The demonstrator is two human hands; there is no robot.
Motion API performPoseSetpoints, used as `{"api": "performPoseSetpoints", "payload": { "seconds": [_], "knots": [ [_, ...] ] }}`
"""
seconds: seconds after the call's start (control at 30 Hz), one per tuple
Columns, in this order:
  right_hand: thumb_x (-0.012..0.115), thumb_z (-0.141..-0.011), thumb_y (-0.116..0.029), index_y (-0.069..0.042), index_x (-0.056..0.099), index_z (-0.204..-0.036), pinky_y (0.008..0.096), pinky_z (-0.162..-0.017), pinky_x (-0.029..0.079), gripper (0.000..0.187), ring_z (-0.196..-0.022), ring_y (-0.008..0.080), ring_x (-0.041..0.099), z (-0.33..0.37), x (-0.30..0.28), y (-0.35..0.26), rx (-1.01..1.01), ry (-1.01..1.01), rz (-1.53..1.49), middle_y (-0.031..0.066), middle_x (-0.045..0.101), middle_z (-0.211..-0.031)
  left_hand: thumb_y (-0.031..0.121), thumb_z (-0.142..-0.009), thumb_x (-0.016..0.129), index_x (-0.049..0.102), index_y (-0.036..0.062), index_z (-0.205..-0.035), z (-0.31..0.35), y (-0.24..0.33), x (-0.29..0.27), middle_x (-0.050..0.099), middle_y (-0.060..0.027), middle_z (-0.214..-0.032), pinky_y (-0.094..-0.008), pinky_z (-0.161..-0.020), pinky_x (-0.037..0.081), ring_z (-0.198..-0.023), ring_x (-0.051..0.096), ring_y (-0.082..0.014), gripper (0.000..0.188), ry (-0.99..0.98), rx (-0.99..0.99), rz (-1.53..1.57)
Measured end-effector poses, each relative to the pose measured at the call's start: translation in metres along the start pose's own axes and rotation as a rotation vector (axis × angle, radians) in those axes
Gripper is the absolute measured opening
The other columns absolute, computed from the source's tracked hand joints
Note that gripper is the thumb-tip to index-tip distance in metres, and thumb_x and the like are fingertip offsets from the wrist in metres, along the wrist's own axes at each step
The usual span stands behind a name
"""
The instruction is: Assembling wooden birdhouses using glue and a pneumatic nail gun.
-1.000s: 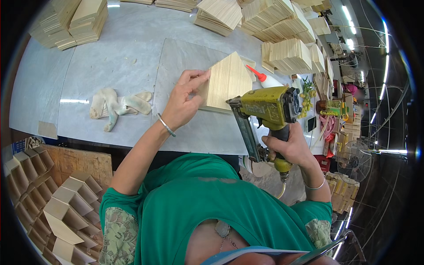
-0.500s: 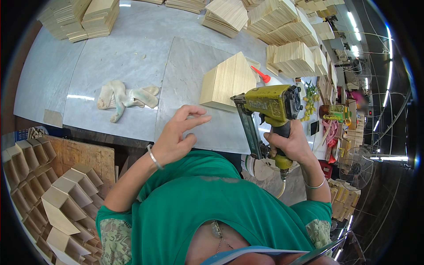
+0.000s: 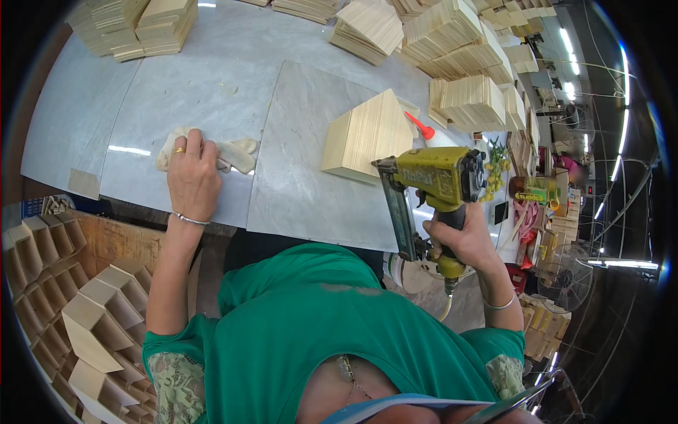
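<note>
My right hand (image 3: 462, 237) is wrapped round the black handle of a yellow air nail gun (image 3: 438, 173), held above the table's front edge. Its nose and dark magazine point left, beside a wooden box (image 3: 367, 138) on the table. Over on the left, my left hand (image 3: 193, 173) is on a crumpled pair of white work gloves (image 3: 236, 154), fingers bent down into the cloth. The hand hides part of the gloves, and its fingertips are out of sight. A white bottle (image 3: 439, 136) with a red nozzle stands behind the nail gun.
Stacks of thin wooden boards (image 3: 466, 99) line the far side of the grey table (image 3: 205, 85). Open wooden boxes (image 3: 106, 304) are piled at lower left. An air hose (image 3: 447, 307) hangs from the nail gun. A standing fan (image 3: 565, 275) is at right.
My left hand has moved left from above the table's front edge onto the gloves and closed on them. The right hand keeps the nail gun, which has barely shifted.
</note>
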State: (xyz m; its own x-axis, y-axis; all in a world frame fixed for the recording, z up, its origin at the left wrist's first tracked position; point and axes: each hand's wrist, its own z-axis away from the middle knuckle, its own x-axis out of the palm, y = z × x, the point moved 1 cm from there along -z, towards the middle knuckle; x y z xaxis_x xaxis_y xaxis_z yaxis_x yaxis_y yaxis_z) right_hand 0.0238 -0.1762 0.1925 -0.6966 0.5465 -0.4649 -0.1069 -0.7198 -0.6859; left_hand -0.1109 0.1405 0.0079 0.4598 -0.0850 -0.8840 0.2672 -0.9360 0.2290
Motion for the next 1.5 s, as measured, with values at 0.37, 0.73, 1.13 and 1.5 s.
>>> {"api": "performPoseSetpoints", "payload": {
  "seconds": [0.37, 0.73, 1.13, 1.5],
  "knots": [
    [0.066, -0.078, -0.003, 0.002, 0.058, -0.074, 0.0258, -0.046, 0.043, 0.01, -0.047, 0.0098, 0.055, -0.001, -0.003, 0.004, 0.09, 0.017, -0.009, 0.0033, 0.057, -0.058, 0.011, -0.081, 0.071, 0.068, 0.0019, -0.101, -0.038, 0.113, 0.025, 0.059, -0.0059, -0.087, -0.0238, -0.061, 0.045, -0.069, 0.055, -0.0115, 0.022, 0.044, -0.342, 1.25],
    [0.071, -0.077, -0.005, 0.001, 0.059, -0.083, 0.0267, -0.049, 0.045, 0.015, -0.051, 0.0103, 0.056, -0.001, -0.017, -0.008, 0.195, 0.029, 0.141, 0.004, 0.059, -0.061, 0.012, -0.078, 0.07, 0.065, -0.0001, -0.094, -0.055, 0.149, 0.044, 0.056, -0.0081, -0.084, -0.0309, -0.059, 0.047, -0.068, 0.057, -0.0198, 0.021, 0.122, -0.36, 1.235],
    [0.071, -0.072, -0.004, 0.003, 0.064, -0.098, 0.0309, -0.068, 0.049, 0.028, -0.07, 0.0136, 0.059, -0.04, -0.027, -0.07, -0.057, 0.063, 0.545, 0.0094, 0.067, -0.081, 0.001, -0.08, 0.067, 0.066, -0.0017, -0.094, -0.056, 0.149, 0.045, 0.052, -0.0056, -0.08, -0.0259, -0.055, 0.042, -0.064, 0.052, -0.0139, 0.014, 0.236, -0.238, 1.105],
    [0.073, -0.073, -0.01, 0.002, 0.066, -0.094, 0.031, -0.065, 0.05, 0.025, -0.067, 0.0167, 0.063, -0.082, -0.017, -0.093, -0.269, -0.019, 0.656, 0.0117, 0.07, -0.082, -0.003, -0.079, 0.065, 0.064, -0.0056, -0.09, -0.056, 0.149, 0.045, 0.052, -0.0076, -0.08, -0.0268, -0.054, 0.044, -0.062, 0.055, -0.0154, 0.011, 0.216, -0.259, 1.145]
  ]
}}
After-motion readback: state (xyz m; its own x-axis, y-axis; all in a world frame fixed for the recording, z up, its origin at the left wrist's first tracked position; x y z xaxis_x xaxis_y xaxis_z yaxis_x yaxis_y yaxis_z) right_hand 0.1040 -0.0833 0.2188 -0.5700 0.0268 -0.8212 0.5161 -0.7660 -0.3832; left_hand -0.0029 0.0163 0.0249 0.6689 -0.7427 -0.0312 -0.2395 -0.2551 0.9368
